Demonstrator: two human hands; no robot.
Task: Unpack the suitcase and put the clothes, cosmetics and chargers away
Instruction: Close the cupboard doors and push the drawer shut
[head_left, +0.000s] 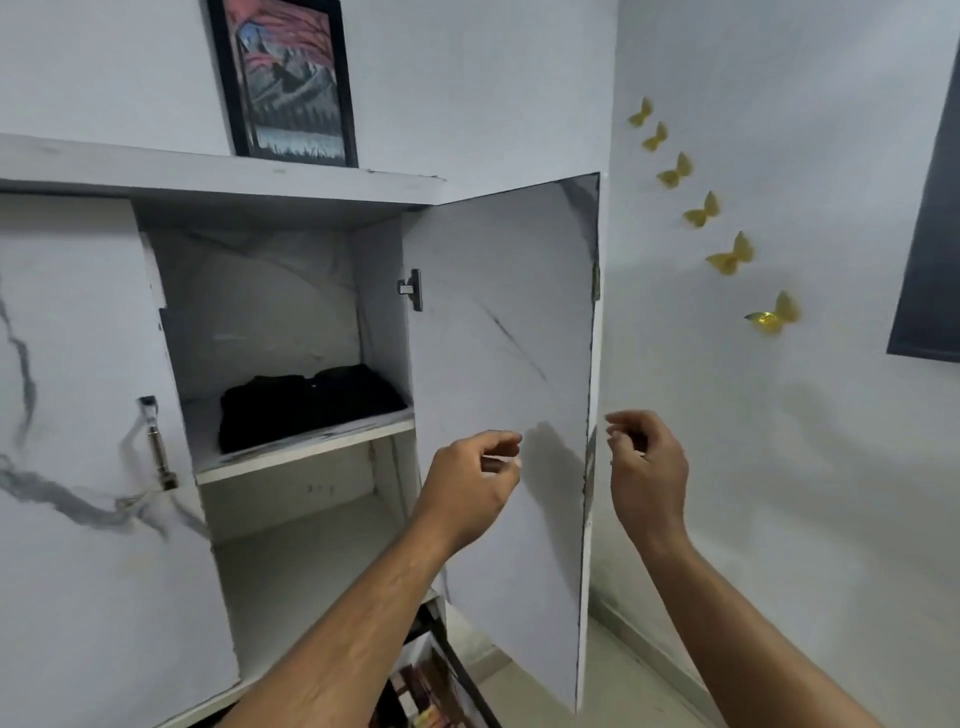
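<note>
Stood at the open cupboard (374, 291) with dark folded clothes (306, 402) already on its upper shelf (306, 452) — left hand (470, 491) and right hand (647, 470) loosely curled, holding nothing, near the door (498, 364) — likely between loads, suitcase unseen, next fetch from it.

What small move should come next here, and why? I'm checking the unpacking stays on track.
Probably draw both hands back to fetch more from the suitcase, which is out of view. The left hand and right hand hold nothing visible. The cupboard door stands open, black folded clothes lie on the upper shelf, and below looks bare.
</note>
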